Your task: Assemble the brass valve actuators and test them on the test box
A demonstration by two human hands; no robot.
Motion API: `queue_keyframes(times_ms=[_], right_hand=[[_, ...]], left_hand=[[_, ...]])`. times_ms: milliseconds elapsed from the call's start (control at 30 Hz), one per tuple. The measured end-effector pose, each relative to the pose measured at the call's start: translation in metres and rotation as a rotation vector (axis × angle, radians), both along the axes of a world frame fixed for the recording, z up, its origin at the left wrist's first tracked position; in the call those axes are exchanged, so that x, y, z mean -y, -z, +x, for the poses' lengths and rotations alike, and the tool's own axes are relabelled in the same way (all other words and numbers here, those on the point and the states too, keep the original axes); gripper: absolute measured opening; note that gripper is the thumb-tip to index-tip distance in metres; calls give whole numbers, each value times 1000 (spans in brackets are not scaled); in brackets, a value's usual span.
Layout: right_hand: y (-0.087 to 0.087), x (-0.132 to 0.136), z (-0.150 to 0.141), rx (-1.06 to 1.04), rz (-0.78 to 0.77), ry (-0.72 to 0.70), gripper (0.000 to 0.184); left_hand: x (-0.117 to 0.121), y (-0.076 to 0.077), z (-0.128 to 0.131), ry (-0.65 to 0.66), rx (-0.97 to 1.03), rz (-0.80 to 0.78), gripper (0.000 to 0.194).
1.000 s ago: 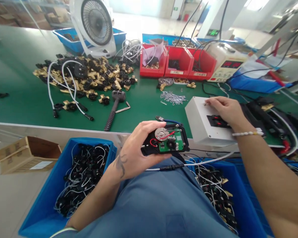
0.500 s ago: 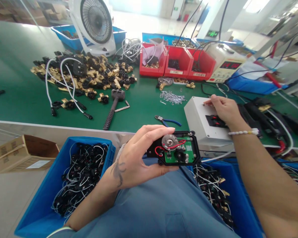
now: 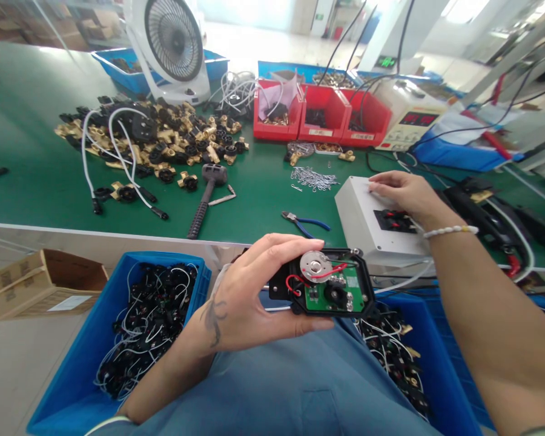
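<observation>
My left hand (image 3: 249, 290) is wrapped round a black motor housing (image 3: 367, 284) without a cover, its inside facing up. Inside it are a round silver motor (image 3: 317, 266) with red wires and a green circuit board (image 3: 318, 298). My right hand (image 3: 402, 191) rests over a light grey box (image 3: 356, 221), thumb and forefinger closed at a small dark switch lever (image 3: 370, 188) on its top. Beside that hand, a black terminal with red parts (image 3: 393, 221) is set into the box. Blue-handled cutting pliers (image 3: 306, 222) lie left of the box.
A mallet (image 3: 206, 197) and a heap of brass fittings (image 3: 168, 136) are on the green table. Metal clips (image 3: 313, 178) lie before the red bins (image 3: 322, 112). A power supply (image 3: 409, 118) stands behind the box. Blue crates (image 3: 63, 369) of wired parts flank my lap.
My left hand and the housing have dropped slightly and shifted a little to the right. The fingers of my right hand have stretched more level over the switch lever.
</observation>
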State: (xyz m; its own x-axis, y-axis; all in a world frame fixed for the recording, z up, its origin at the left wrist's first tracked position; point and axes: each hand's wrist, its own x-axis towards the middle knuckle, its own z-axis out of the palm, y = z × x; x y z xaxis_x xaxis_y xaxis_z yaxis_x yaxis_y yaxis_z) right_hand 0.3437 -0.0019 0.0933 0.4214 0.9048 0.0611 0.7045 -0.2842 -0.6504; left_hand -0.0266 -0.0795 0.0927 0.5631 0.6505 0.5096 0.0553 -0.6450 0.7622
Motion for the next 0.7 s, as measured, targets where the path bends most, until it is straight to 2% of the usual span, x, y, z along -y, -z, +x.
queue_keyframes(times_ms=[200,367,700], right_hand=[[2,-12,1,74,1,12,29],[5,-11,-2,102,16,23,28],[7,-10,1,97,45,27,18]], left_hand=[[1,-3,2,63,33,-42,74],[2,-1,3,72,104,-55,70],[3,-4,2,81,77,-75,67]])
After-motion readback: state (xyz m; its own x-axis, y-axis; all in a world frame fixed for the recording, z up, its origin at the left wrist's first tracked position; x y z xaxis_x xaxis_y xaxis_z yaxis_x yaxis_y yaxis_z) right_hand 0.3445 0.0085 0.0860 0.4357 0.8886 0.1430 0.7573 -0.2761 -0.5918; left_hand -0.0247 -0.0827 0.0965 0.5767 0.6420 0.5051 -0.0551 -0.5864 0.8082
